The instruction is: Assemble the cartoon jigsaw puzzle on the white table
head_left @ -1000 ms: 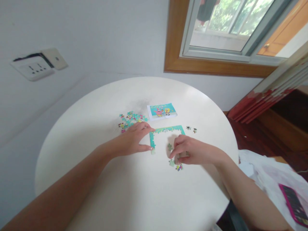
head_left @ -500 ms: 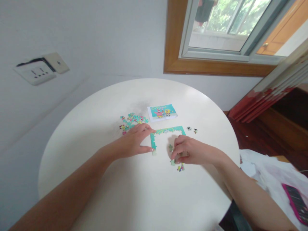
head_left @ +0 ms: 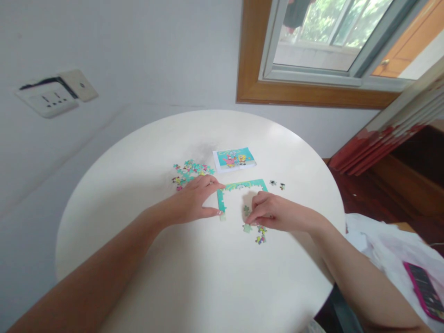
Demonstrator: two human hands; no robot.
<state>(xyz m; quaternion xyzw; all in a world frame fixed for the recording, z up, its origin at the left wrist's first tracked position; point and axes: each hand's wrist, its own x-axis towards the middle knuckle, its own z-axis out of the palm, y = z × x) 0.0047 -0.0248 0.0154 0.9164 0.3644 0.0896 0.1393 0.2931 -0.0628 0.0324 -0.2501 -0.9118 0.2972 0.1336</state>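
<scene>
My left hand (head_left: 197,198) lies on the table with thumb and forefinger spread, their tips at the left side of a partly joined green puzzle border (head_left: 221,200). Curled over the inside of that border, my right hand (head_left: 275,211) has its forefinger tip on a pale green puzzle piece (head_left: 247,228). Another green piece (head_left: 246,209) lies just beyond that finger. Several yellow and multicoloured pieces (head_left: 260,239) sit below the right hand, which partly covers the border's right side. A pale piece (head_left: 222,217) ends the border's left side.
A heap of loose puzzle pieces (head_left: 190,170) lies beyond my left hand. Behind the border is a cartoon picture box (head_left: 235,160). Two dark pieces (head_left: 277,184) lie to the right on the round white table (head_left: 166,282). A pink-cased phone (head_left: 425,289) rests at far right.
My right forefinger has straightened onto the pale green piece, which has shifted slightly away and left. More of the yellow pieces under that hand now show. My left hand stays in place.
</scene>
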